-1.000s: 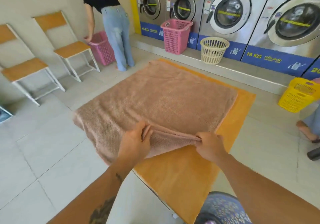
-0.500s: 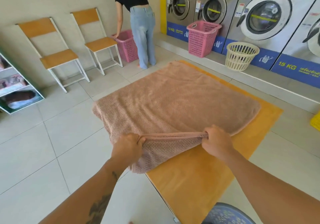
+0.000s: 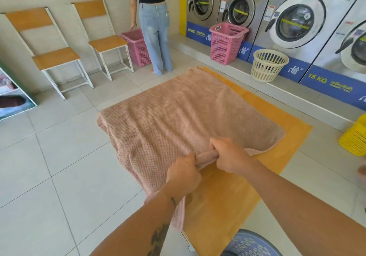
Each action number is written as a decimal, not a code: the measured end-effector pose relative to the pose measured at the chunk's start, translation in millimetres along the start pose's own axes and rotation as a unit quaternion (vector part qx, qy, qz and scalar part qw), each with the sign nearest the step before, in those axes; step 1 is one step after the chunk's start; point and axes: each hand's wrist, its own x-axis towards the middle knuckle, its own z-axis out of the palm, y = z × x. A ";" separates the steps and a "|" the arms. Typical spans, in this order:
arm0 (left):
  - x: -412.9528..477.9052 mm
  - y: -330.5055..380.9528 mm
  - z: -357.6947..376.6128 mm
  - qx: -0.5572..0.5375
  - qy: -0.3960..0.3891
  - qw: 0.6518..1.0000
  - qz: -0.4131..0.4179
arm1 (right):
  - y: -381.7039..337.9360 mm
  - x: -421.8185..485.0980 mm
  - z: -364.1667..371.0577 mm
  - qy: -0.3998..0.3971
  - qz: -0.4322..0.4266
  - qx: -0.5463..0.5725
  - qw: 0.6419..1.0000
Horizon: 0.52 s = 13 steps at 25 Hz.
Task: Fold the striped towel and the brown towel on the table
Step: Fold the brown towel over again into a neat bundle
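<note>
Brown towel (image 3: pixel 178 117) lies spread over the orange table (image 3: pixel 227 206). Its nine o'clock side hangs off the table's edge, and its near hem is gathered into a roll at six o'clock. At about seven o'clock the left hand (image 3: pixel 183 176) grips that bunched hem with its fingers curled round the cloth, and a flap of towel droops below the wrist. Just beside it, toward five o'clock, the right hand (image 3: pixel 229 154) grips the same roll, fingers curled under and knuckles up. A short stretch of rolled cloth shows between the two hands. Bare tabletop shows from three to five o'clock of the towel.

Farther out, a tall pink basket (image 3: pixel 225 43) stands at one o'clock in front of the washing machines (image 3: pixel 297 21). A round cream basket (image 3: pixel 267 65) sits near it, and a yellow basket (image 3: pixel 354 136) is at three o'clock. At twelve o'clock another person (image 3: pixel 154 27) in jeans stands with a hand at the rim of a second pink basket (image 3: pixel 136 45). Two wooden chairs (image 3: pixel 59 53) line the wall at ten o'clock.
</note>
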 end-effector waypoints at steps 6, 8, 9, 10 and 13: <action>-0.3 -15.1 -18.0 0.011 0.104 0.985 0.137 | 42.8 -6.4 5.8 0.072 0.076 -0.107 0.989; -2.2 -29.2 -24.4 0.014 0.116 0.980 0.160 | 56.1 -10.2 4.0 0.099 0.109 -0.099 0.984; -3.3 -36.5 -27.1 0.016 0.123 0.979 0.164 | 61.6 -11.6 2.0 0.110 0.121 -0.089 0.983; -4.4 -42.0 -29.4 0.018 0.133 0.977 0.168 | 64.6 -11.8 0.2 0.118 0.123 -0.074 0.983; -4.6 -47.7 -32.1 -0.005 0.169 0.974 0.152 | 64.9 -5.6 -2.8 0.125 0.107 0.027 0.986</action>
